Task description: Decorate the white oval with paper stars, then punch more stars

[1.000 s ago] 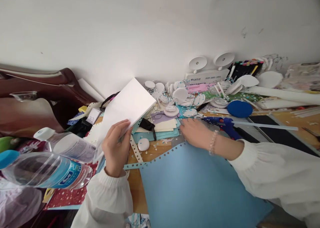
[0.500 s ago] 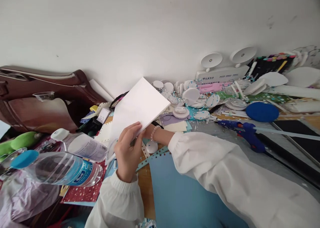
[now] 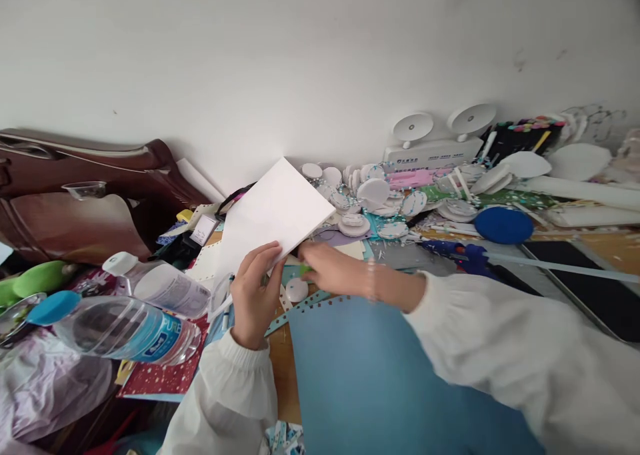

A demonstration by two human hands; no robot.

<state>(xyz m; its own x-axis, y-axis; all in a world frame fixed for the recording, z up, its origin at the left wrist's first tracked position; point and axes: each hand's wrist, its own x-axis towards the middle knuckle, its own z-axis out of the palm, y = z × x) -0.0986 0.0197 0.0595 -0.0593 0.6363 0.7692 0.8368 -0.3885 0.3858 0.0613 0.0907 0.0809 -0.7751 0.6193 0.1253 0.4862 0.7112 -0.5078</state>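
My left hand (image 3: 256, 295) grips the lower edge of a thick stack of white paper (image 3: 280, 208), fingers on top and thumb along its side. The stack is tilted up, its far corner near the wall. My right hand (image 3: 333, 267) is close by its lower right edge, with the fingers curled. A small bit of green (image 3: 304, 268) shows at those fingertips; its kind is not clear, and part of the fingers is hidden. Just below lies a small white round piece (image 3: 297, 290). A large blue sheet (image 3: 360, 368) spreads under my right forearm.
Beaded white discs (image 3: 373, 192) crowd along the wall. At right are a blue glue gun (image 3: 457, 254), a blue round pad (image 3: 504, 225) and a dark tablet (image 3: 590, 282). Plastic bottles (image 3: 125, 325) lie at left, before a brown leather bag (image 3: 75, 222).
My right hand has drawn out from behind the white stack toward the right, and a bit of green now shows at its fingers. My left hand keeps its grip. The view has shifted slightly.
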